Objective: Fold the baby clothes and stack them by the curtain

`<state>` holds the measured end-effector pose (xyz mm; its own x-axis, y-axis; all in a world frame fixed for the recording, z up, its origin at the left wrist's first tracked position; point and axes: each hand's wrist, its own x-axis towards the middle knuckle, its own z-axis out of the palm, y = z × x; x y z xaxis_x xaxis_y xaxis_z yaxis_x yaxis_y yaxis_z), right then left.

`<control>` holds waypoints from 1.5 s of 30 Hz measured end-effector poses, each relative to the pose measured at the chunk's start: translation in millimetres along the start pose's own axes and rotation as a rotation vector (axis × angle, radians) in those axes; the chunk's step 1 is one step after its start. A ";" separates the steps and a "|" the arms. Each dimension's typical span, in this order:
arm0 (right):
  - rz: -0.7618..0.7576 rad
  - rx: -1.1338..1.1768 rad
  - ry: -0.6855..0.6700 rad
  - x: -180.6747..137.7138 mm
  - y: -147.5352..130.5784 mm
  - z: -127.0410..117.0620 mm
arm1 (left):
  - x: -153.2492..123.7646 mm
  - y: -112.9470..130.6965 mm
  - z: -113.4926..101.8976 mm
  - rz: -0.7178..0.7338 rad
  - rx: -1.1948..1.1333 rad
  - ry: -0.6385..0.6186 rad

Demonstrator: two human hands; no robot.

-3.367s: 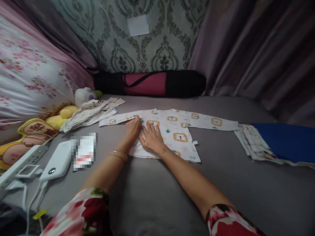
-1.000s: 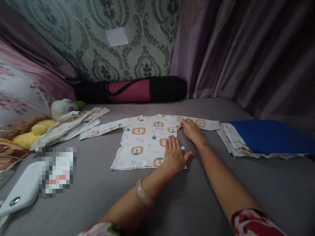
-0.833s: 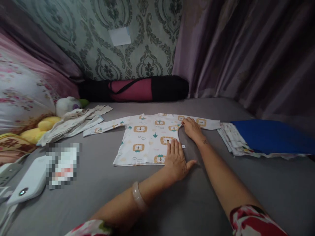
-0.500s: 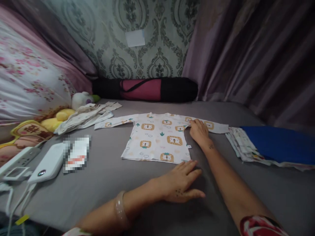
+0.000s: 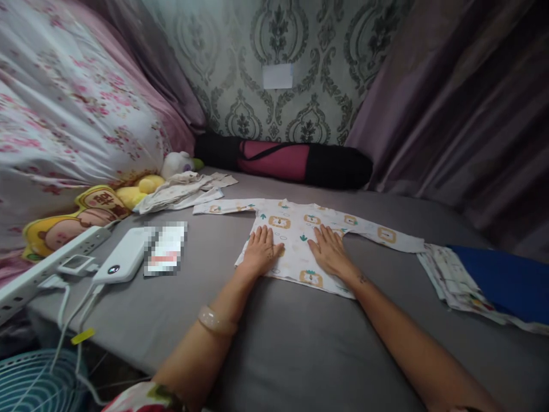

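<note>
A small white long-sleeved shirt (image 5: 295, 252) with lion faces and green leaves lies spread flat on the grey bed sheet (image 5: 291, 337), its sleeves stretched out to both sides. On the shirt's left half rests my left hand (image 5: 261, 250), palm down with fingers apart. My right hand (image 5: 330, 250) lies flat on the right half, fingers pointing away from me. Both palms touch the cloth, and neither hand grips it. Parts of the print are hidden beneath them. The right sleeve's cuff reaches a stack of folded clothes (image 5: 446, 274).
Blue cloth (image 5: 501, 280) tops the stack at right. Light clothes (image 5: 180, 191) lie back left, near plush toys (image 5: 146, 186). A power bank (image 5: 124, 256), a power strip (image 5: 51, 266), cables and a blurred packet (image 5: 166, 249) are at left. A black-and-red long bag (image 5: 274, 160) lies along the wall.
My left hand has moved from the shirt's lower right corner to its left half. My right hand has shifted from the right sleeve onto the body. The view has turned left.
</note>
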<state>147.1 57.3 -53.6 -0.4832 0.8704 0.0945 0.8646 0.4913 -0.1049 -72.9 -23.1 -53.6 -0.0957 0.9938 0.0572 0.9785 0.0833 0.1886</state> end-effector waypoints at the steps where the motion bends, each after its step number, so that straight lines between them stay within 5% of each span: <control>1: -0.003 0.003 -0.003 -0.5 -0.2 -1.8 | -0.8 0.5 -0.2 0.002 -0.005 -0.008; 8: -0.126 0.055 -0.043 -34.1 -21.3 -15.6 | -11.4 23.2 -1.4 0.107 0.003 0.120; 14: -0.150 0.011 -0.039 -60.4 -39.6 -14.3 | -19.1 34.4 6.1 0.153 -0.017 -0.020; 22: -0.141 0.009 -0.033 -60.3 -40.8 -15.8 | -14.4 27.2 -2.9 0.143 -0.044 0.004; 30: -0.116 0.141 -0.037 -58.1 -35.2 -23.0 | 4.5 -9.0 -7.5 0.057 -0.072 0.100; 34: -0.313 0.156 0.006 -63.0 -47.5 -27.4 | 5.3 -10.3 -5.1 0.050 -0.081 0.094; 40: -0.574 0.250 -0.232 -80.8 -63.5 -35.2 | 1.0 -9.8 -4.5 0.026 0.030 -0.066; 45: -0.737 0.476 -0.364 -84.8 -52.8 -49.8 | 0.9 -13.8 -6.1 0.039 0.034 -0.053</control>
<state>149.2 -44.0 -6.8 -0.9675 0.2529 -0.0084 0.2169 0.8120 -0.5418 -87.6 -23.8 -50.3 -0.0481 0.9988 0.0117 0.9871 0.0457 0.1537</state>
